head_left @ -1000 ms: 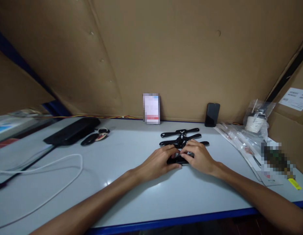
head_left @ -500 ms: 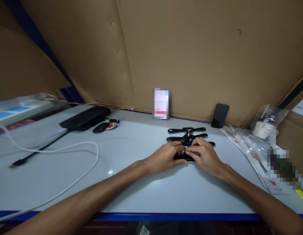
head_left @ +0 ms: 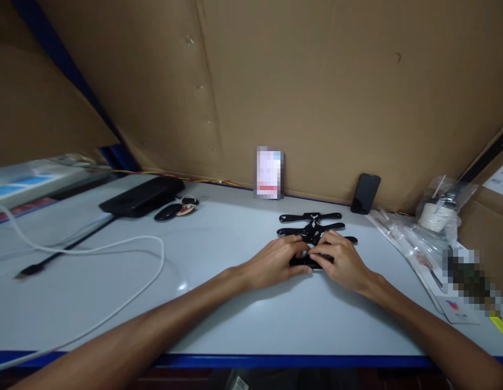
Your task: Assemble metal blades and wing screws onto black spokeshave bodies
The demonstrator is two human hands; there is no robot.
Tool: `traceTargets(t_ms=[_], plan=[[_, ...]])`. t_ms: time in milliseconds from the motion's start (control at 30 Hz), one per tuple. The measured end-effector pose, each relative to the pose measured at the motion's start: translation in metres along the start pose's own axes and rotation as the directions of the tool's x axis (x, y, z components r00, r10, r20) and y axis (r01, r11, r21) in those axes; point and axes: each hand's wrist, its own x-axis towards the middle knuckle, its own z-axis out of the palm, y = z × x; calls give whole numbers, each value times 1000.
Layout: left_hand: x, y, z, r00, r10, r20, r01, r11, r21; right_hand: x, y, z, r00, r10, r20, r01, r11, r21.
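Observation:
Before me on the table, both hands meet over a black spokeshave [head_left: 305, 262], which looks to lie on the tabletop and is largely covered by my fingers. My left hand [head_left: 278, 262] is closed on its left part, thumb along the near side. From the right, my right hand [head_left: 340, 259] grips it with bent fingers close to the left fingertips. What the fingertips do at its middle is hidden. Just beyond lie more black two-handled spokeshaves in a row, the farthest spokeshave [head_left: 292, 218] with a hole in its handle end. Another one [head_left: 289, 232] is nearer, partly behind my fingers.
A lit phone [head_left: 268, 173] and a dark phone [head_left: 365, 193] lean on the cardboard wall [head_left: 316, 97]. Left are a black box [head_left: 143, 196], keys with a fob [head_left: 170, 212] and a white cable [head_left: 162, 254]. Plastic packaging [head_left: 413, 246] and a bagged cup [head_left: 437, 215] sit right.
Almost nothing differs. Both hands stay on the same spokeshave with only very slight finger movement, and the view has shifted a little.

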Motion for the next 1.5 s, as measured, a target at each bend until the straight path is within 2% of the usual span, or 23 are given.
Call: traceTargets(t_ms=[400,500,600,733,833,967,1100,1233,1500], plan=[[0,-1,-2,1000,4,3,-4,997,-73,-1,-3,-5,999,-38,-9,39,996,76],[1,-1,-2,1000,-13,9,13,996,-86,0,-4,-9,1000,19,-16,-17,993,118],[1,-1,-2,1000,-15,21,16,996,-85,2,0,-14,990,131,-48,-124,983,136],[0,-2,-1,999,-28,46,31,997,-74,2,7,-18,977,211,16,-211,977,-9],[-1,-2,-1,999,-18,46,22,997,-76,-2,8,-17,980,183,83,-172,978,-116],[-1,-2,-1,999,-13,41,16,997,-72,-6,3,-15,984,142,103,-123,977,-172],[-1,-2,-2,999,-24,44,26,998,-59,-4,1,-17,992,123,20,-121,989,-81],[0,-1,-2,998,-29,48,32,998,-62,-3,0,-15,999,12,-48,-10,999,50],[1,-2,0,998,-27,50,29,999,-36,0,-4,-4,998,-18,-64,20,999,29]])
